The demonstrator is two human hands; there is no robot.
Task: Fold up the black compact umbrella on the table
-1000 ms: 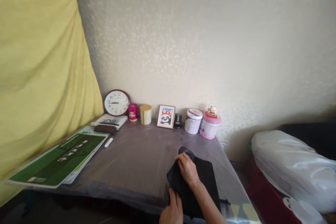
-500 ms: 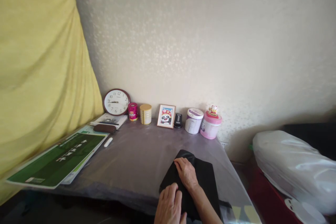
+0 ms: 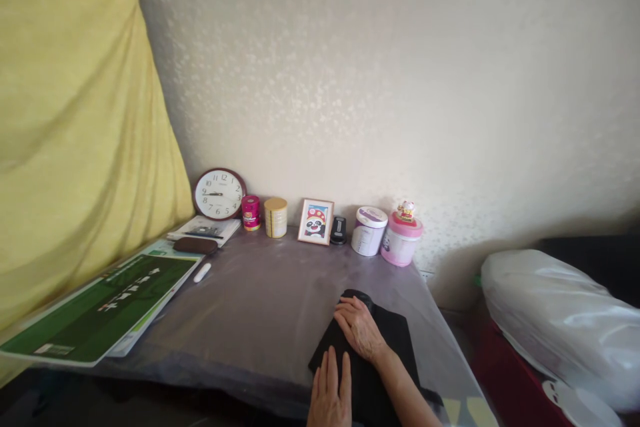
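A folded black cloth item [image 3: 395, 337], perhaps a garment, lies at the front right of the table, with a rounded, bunched top end; its exact kind I cannot tell. My right hand [image 3: 359, 330] rests on its upper part, palm down, fingers lying over the fabric near the top. Lower down, my left hand [image 3: 330, 388] is flat on the left side of the cloth with its fingers stretched out. Neither hand grips anything that I can see. The lower end of the cloth runs out of view.
Along the wall stand a clock [image 3: 219, 194], a pink can [image 3: 251, 213], a yellow-lidded can [image 3: 276, 218], a panda picture frame [image 3: 315, 221] and two tubs [image 3: 370, 231]. Green sheets [image 3: 100, 310] lie left. A white plastic bag [image 3: 560, 320] sits beyond the table's right edge.
My left hand has gone from curled fingers to flat, outstretched ones on the cloth. My right hand stays near the top, having shifted slightly. The view has moved a little.
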